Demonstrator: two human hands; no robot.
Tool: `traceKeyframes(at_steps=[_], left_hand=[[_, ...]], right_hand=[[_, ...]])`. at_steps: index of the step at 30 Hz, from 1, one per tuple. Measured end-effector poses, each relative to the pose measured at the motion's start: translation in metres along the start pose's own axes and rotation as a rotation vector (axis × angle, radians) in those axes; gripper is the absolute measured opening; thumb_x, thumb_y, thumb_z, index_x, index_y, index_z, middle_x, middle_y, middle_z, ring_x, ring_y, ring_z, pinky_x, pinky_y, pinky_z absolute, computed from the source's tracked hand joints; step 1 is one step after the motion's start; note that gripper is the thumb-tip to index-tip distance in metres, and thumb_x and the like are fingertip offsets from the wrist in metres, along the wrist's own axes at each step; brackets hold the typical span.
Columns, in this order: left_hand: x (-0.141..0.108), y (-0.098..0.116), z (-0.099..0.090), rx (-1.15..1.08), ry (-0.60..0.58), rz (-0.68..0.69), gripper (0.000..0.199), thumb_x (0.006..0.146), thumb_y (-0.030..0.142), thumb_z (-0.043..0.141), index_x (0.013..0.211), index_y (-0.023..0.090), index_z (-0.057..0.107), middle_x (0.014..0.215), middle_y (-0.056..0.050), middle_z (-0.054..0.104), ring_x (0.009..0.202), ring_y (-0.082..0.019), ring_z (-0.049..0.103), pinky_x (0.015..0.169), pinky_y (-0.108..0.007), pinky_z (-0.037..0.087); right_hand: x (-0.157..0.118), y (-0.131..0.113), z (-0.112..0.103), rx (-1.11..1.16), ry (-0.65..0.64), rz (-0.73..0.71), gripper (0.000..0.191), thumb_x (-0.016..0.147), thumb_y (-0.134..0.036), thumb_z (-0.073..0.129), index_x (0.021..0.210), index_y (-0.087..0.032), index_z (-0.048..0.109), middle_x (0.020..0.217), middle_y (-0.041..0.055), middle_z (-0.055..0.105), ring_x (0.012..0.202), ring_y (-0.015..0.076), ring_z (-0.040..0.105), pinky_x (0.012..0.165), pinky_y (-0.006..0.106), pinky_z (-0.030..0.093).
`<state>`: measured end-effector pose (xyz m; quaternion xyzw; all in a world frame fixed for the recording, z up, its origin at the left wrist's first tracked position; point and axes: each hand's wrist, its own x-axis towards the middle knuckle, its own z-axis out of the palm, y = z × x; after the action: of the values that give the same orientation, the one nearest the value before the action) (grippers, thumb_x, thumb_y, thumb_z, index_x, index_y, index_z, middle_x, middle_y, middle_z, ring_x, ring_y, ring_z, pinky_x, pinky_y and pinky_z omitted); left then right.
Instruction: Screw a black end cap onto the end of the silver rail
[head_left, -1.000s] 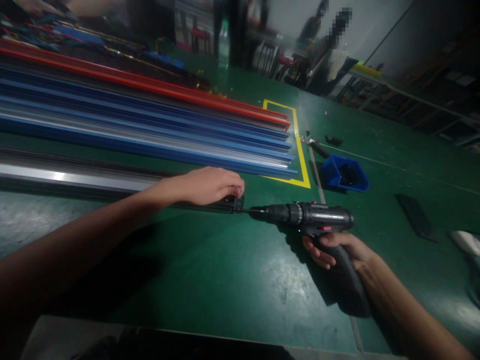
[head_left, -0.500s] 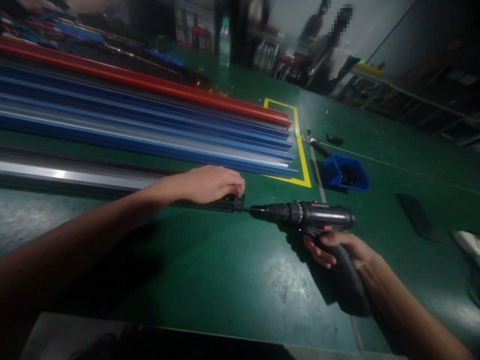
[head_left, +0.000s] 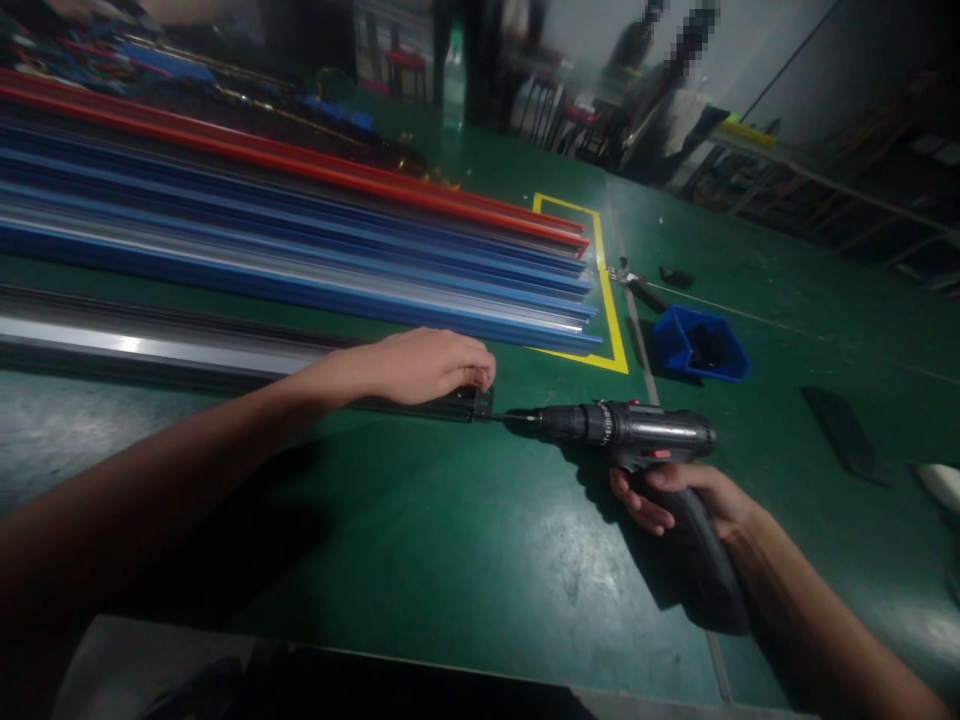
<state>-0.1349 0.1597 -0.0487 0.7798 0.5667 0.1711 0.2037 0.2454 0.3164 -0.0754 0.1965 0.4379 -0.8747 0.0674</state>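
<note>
My right hand is wrapped round the handle of a black cordless drill, which points left. The drill's thin bit meets a small black end piece at the right end of a long black and silver profile. My left hand lies over that end of the profile, its fingers closed round the end piece. What is under the left palm is hidden.
Behind the profile lie long blue profiles and red ones, ending at a yellow tape outline. A blue bin, pliers and a dark flat object are on the green table's right. A bottle stands behind.
The whole view has shifted slightly, so things appear a little further right. Both hands keep their holds, and the drill bit remains at the end piece.
</note>
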Motion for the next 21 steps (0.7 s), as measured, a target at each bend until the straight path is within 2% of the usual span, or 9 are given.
traceKeyframes(at_steps=[14, 21], left_hand=[[-0.0004, -0.0002, 0.0002, -0.010, -0.002, -0.004, 0.028, 0.104, 0.030, 0.042, 0.103, 0.027, 0.070, 0.108, 0.001, 0.072, 0.098, -0.016, 0.065, 0.087, -0.027, 0.046], [-0.0002, -0.0009, 0.0000, -0.015, -0.001, 0.010, 0.028, 0.104, 0.029, 0.042, 0.103, 0.026, 0.070, 0.108, 0.001, 0.073, 0.097, -0.016, 0.066, 0.086, -0.027, 0.045]], right_hand=[[-0.0004, -0.0011, 0.0004, -0.022, 0.029, 0.003, 0.029, 0.086, -0.027, 0.071, 0.105, -0.005, 0.078, 0.087, 0.0113, 0.070, 0.056, 0.0109, 0.058, 0.058, 0.024, 0.055], [0.0011, -0.0011, 0.0017, -0.025, -0.008, -0.018, 0.029, 0.087, -0.027, 0.070, 0.103, -0.003, 0.077, 0.086, 0.0109, 0.069, 0.055, 0.0094, 0.056, 0.057, 0.023, 0.054]])
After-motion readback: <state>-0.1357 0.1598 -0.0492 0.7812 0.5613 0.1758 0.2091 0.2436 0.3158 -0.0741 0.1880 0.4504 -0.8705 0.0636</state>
